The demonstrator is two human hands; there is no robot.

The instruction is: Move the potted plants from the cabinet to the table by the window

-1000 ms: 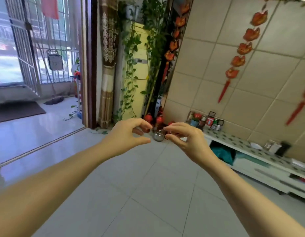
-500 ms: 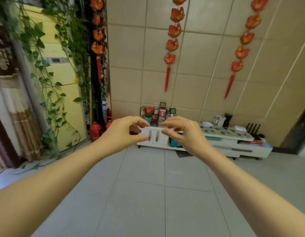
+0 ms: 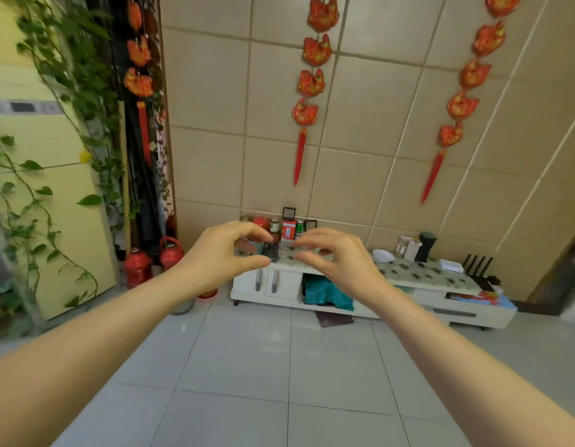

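Two red thermos flasks (image 3: pixel 152 264) on the floor left of the left hand (image 3: pixel 221 258). Red hanging ornaments (image 3: pixel 307 75) on the tiled wall above. White bowl (image 3: pixel 383 255) right of the right hand (image 3: pixel 339 261).

Both bare forearms reach forward, side by side. The left hand (image 3: pixel 220 253) and the right hand (image 3: pixel 339 258) are raised close together, fingers curled toward the thumbs, fingertips apart, and hold nothing.

Both hands hide part of the cabinet (image 3: pixel 425 275) top; small items there blurred.
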